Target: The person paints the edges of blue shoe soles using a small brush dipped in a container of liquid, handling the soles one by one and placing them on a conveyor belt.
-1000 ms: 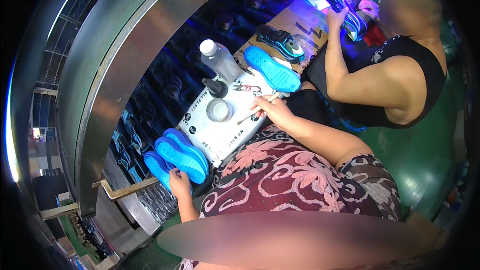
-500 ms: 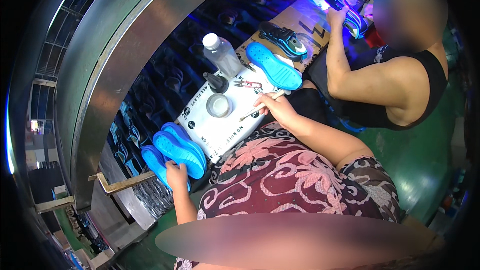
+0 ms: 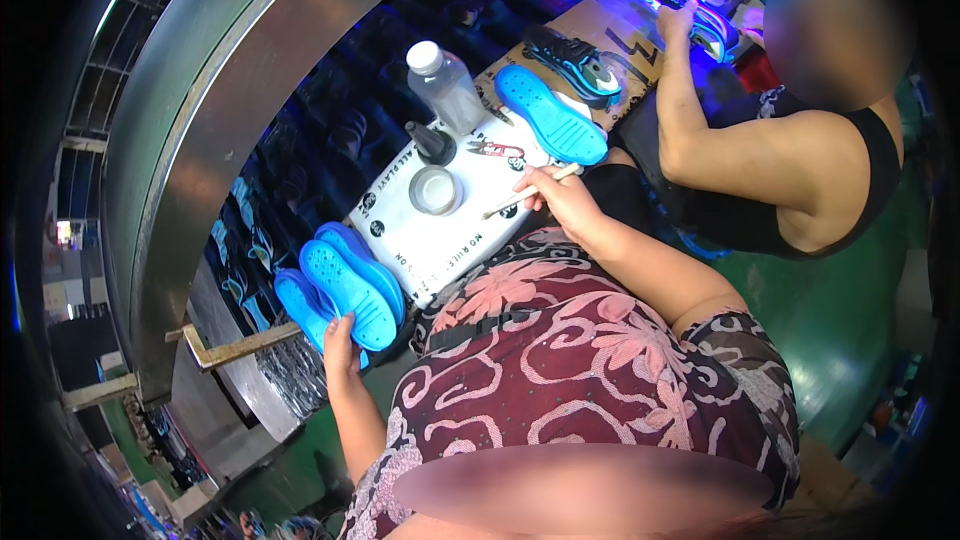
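Observation:
My left hand (image 3: 341, 348) grips the lower end of a blue shoe sole (image 3: 303, 302), thumb on its upper face. More blue soles (image 3: 352, 285) lean beside it, overlapping along the left end of the white work surface (image 3: 440, 257). In my right hand (image 3: 566, 204) is a slim, pale-handled brush (image 3: 499, 209), its tip low over the near edge of that surface. A small round cup (image 3: 436, 190) of liquid stands left of the brush tip. Beyond my right hand lies another blue sole (image 3: 552, 116), holes at one end and grooves at the other.
Behind the cup stand a dark nozzle bottle (image 3: 432, 144) and a clear white-capped bottle (image 3: 445, 92), with red-handled snips (image 3: 497, 149) alongside. A dark shoe (image 3: 573, 65) rests on cardboard (image 3: 585, 28). At right a co-worker (image 3: 790, 155) handles a shoe. A curved metal housing (image 3: 245, 70) rises at left.
My left hand has shifted slightly down and left, still on the sole. My right hand keeps the brush at nearly the same spot. The whole view has moved a little.

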Tool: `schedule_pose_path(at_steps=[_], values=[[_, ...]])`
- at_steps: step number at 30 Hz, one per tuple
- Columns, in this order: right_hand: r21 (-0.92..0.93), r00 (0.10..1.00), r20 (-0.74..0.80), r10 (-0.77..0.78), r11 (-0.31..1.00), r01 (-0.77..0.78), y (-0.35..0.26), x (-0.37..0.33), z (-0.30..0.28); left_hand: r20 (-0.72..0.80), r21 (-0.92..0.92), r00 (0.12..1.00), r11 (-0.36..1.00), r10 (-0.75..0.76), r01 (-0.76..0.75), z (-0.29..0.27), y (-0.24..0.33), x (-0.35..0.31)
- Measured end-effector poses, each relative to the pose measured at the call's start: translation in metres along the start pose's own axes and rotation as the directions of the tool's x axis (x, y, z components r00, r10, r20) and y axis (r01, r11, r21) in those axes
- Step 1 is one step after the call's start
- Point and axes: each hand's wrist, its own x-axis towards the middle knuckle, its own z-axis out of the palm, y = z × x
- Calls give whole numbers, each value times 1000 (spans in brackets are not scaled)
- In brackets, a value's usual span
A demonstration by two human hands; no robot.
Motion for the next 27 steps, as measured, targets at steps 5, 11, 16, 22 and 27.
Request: schedule_pose_path(at_steps=[5,11,16,22,27], values=[[63,999,35,-35,998,32,-2,5,0,167,-497,986,862,-13,95,8,13,-22],[142,987,101,-128,984,113,-37,3,18,159,-257,940,932,301,-255,116,50,-48],[-128,898,304,-317,921,368,-73,-18,55,87,22,874,877,477,-481,163,64,-41],[-313,626,535,-568,555,771,-83,-18,77,63,257,759,724,648,-640,178,62,-37],[-392,576,622,-530,425,816,-76,-14,81,108,340,650,586,752,-735,181,62,-42]])
